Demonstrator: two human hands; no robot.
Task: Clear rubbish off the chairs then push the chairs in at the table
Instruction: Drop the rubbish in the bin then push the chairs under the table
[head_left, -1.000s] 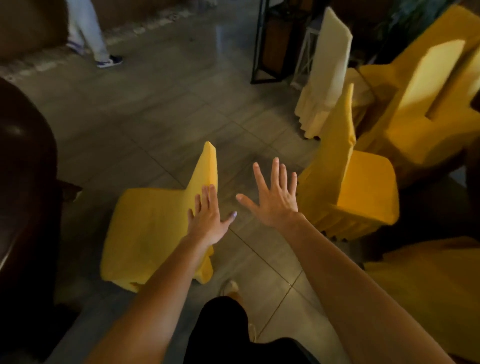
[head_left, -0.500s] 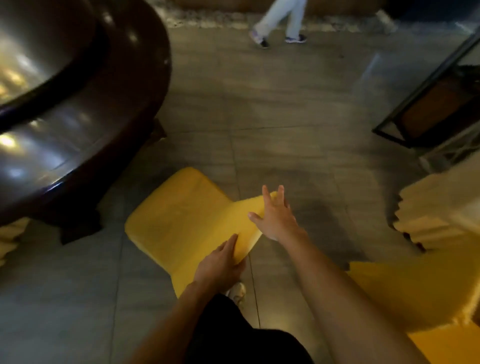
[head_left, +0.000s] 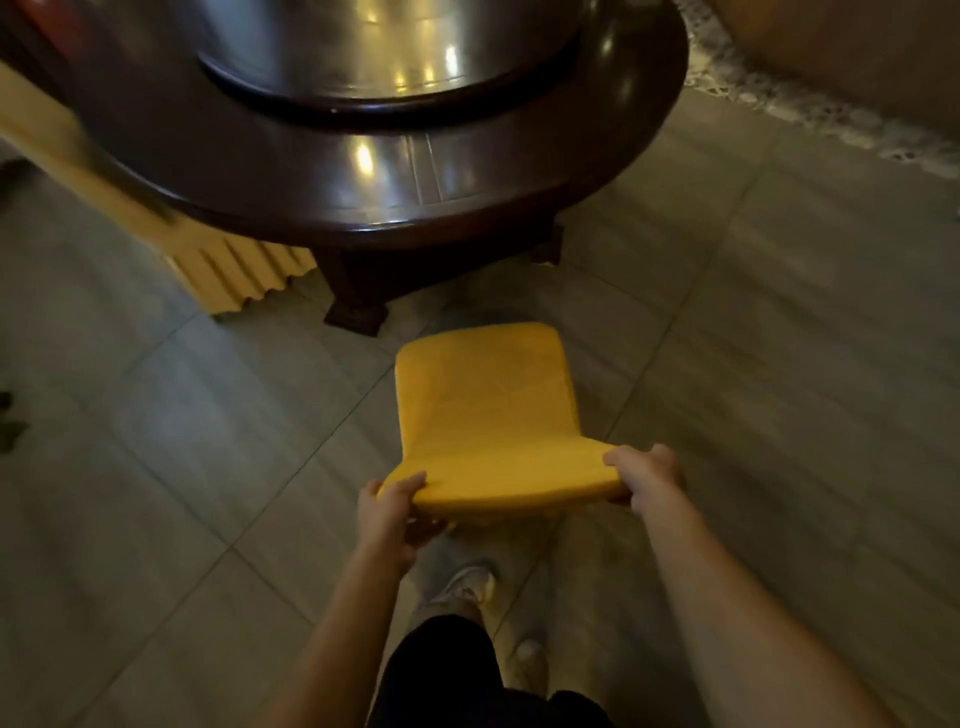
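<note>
- Your left hand (head_left: 397, 512) is closed on the left end of the chair's (head_left: 488, 415) top rail, thumb on top and fingers curled underneath.
- Your right hand (head_left: 647, 478) grips the right end of the same rail, fingers wrapped over the yellow cover.
- The chair stands on the tiled floor (head_left: 779, 364), its seat facing the table (head_left: 395, 182) and its front edge near the table's dark foot, not yet under the rim (a strip of floor shows between them).
- The seat carries nothing visible.
- The table is round, dark and glossy, with a raised turntable (head_left: 389, 57) at its centre.
- A second chair (head_left: 228, 270), in a paler pleated cover, sits partly under the table's left edge.
- Your shoe (head_left: 470, 584) is on the floor directly behind the held chair.
</note>
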